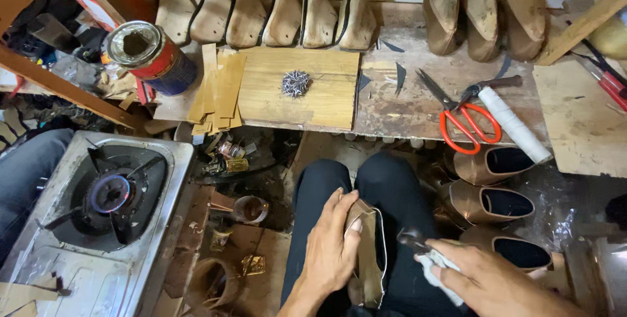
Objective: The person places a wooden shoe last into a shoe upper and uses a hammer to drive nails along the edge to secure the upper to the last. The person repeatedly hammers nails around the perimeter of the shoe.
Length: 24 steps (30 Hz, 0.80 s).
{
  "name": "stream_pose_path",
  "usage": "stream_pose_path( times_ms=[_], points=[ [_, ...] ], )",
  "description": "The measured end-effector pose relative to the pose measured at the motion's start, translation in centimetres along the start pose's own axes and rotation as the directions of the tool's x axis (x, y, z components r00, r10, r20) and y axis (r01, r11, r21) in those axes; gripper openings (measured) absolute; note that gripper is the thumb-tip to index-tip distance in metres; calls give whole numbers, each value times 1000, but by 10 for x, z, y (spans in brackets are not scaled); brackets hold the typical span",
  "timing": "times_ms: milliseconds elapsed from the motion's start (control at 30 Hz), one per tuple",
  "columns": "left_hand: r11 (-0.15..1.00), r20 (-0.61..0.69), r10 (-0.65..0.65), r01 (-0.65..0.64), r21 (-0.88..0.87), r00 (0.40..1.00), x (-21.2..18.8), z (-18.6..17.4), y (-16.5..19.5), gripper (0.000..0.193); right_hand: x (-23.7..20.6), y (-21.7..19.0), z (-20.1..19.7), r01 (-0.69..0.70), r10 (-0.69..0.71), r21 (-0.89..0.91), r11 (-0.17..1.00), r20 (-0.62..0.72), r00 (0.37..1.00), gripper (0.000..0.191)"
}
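- Nearest the camera, the left hand (330, 245) is wrapped around a tan shoe upper (367, 251) resting on the person's lap, fingers curled over its top edge and thumb pressed against its side.
- Just right of it, the right hand (486, 278) is closed on a white cloth (436, 268) and a dark-headed tool (413, 238), whose tip points toward the shoe upper without quite touching it.
- Both hands sit over black trousers (385, 186), knees together below the bench.
- Three bronze-coloured shoes (486, 202) with dark insides lie in a row on the floor to the right of the knee.
- On the wooden workbench (405, 104) above, red-handled scissors (460, 117) lie beside a white roll (513, 124) and a hammer (490, 85).
- A small heap of nails (296, 83) sits in the middle of a pale board (320, 104), with strips of tan card (219, 88) stacked at its left edge.
- Wooden shoe lasts (287, 10) lean in a row against the back wall, and three more (483, 13) stand to the right.
- An open tin can (149, 55) lies tilted at the bench's left end.
- A single-burner gas stove (108, 199) with a steel top stands on the left, well apart from the hands.
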State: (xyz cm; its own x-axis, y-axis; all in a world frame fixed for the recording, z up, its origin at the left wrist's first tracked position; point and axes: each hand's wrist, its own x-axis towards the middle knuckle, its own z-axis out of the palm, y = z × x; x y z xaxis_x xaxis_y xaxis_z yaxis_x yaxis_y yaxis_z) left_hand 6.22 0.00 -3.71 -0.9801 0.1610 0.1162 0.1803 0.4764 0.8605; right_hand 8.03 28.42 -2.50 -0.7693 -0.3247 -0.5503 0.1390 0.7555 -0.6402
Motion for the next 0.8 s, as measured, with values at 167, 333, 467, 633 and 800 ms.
stream_pose_path(
  times_ms=[167,333,467,633,800],
  points=[
    [992,-103,123,-125,-13,987,-8,19,0,46,7,2,27,-9,-68,557,830,117,991,42],
    [985,-131,163,-169,-37,978,-14,24,7,45,8,-15,18,-287,198,701,653,208,958,43],
    [975,-143,221,-224,0,965,-17,31,15,48,-2,-16,-10,-356,188,785,507,303,934,36],
    [967,-136,252,-256,-10,958,-16,28,15,47,-5,-18,12,-330,197,773,541,265,944,32],
    [979,-135,169,-182,-92,976,-18,28,11,44,3,-28,65,-84,239,745,662,-103,966,26]
  ],
)
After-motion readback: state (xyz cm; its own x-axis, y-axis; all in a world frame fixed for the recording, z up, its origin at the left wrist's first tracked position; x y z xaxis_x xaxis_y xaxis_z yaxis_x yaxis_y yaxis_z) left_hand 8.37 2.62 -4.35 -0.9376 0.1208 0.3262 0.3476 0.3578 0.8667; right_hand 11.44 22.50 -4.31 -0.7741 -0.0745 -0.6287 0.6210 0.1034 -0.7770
